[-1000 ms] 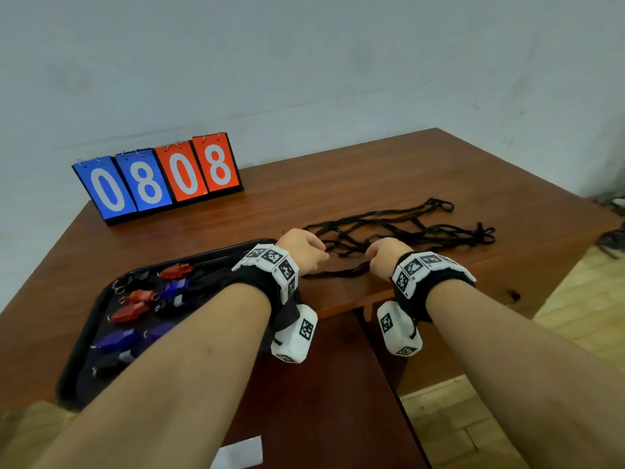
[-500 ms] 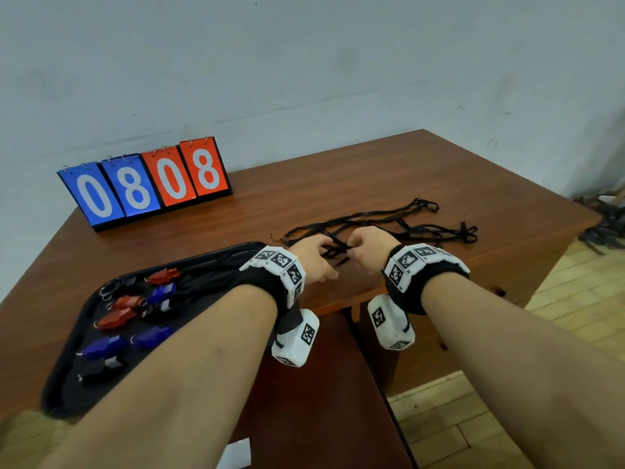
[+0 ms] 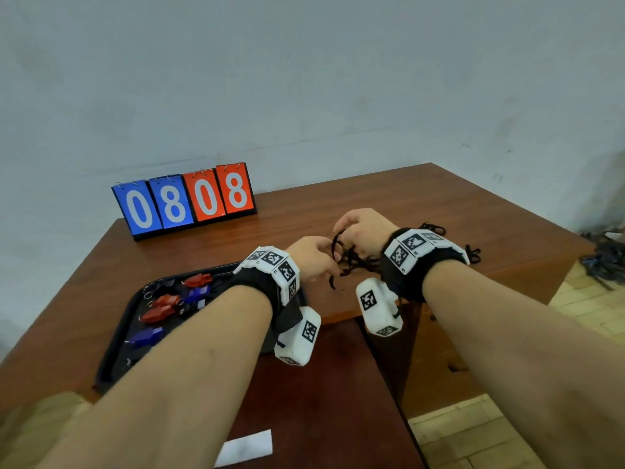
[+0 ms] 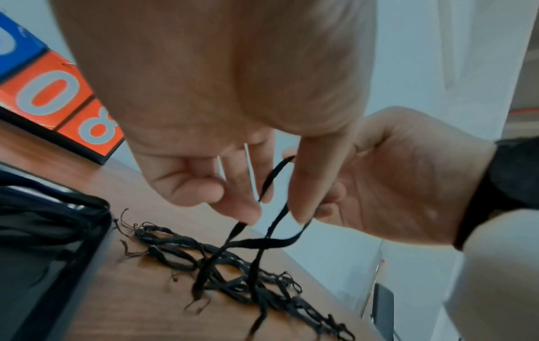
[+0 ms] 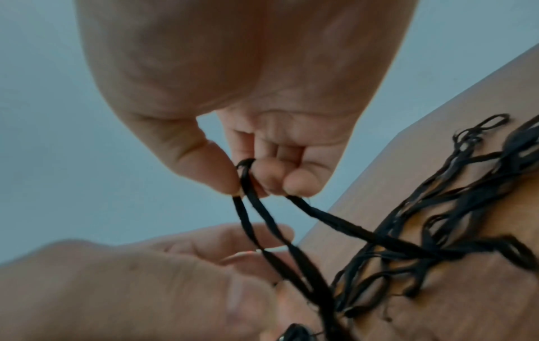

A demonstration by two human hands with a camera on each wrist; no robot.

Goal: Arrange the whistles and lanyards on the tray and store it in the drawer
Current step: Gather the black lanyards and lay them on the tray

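A tangle of black lanyards (image 3: pixel 351 260) lies on the wooden table (image 3: pixel 389 204), partly lifted between my two hands. My right hand (image 3: pixel 360 228) pinches a looped lanyard strand (image 5: pixel 248 184) between thumb and fingers and holds it above the table. My left hand (image 3: pixel 313 257) pinches another part of the same strand (image 4: pixel 242 227) just below and to the left. The rest of the lanyards (image 4: pixel 239 272) trail on the wood. A black tray (image 3: pixel 135 299) at the left holds several red whistles (image 3: pixel 159 313) and blue whistles (image 3: pixel 145 335), partly hidden by my left forearm.
A flip scoreboard (image 3: pixel 184 199) reading 0808 stands at the back left of the table. The table's front edge runs under my wrists, with a dark wooden surface (image 3: pixel 321 401) below it. A dark heap (image 3: pixel 602 255) lies on the tiled floor at right.
Both hands have risen from the table and drawn a lanyard strand up out of the tangle. The right hand now sits higher than the left. The head view has tilted upward.
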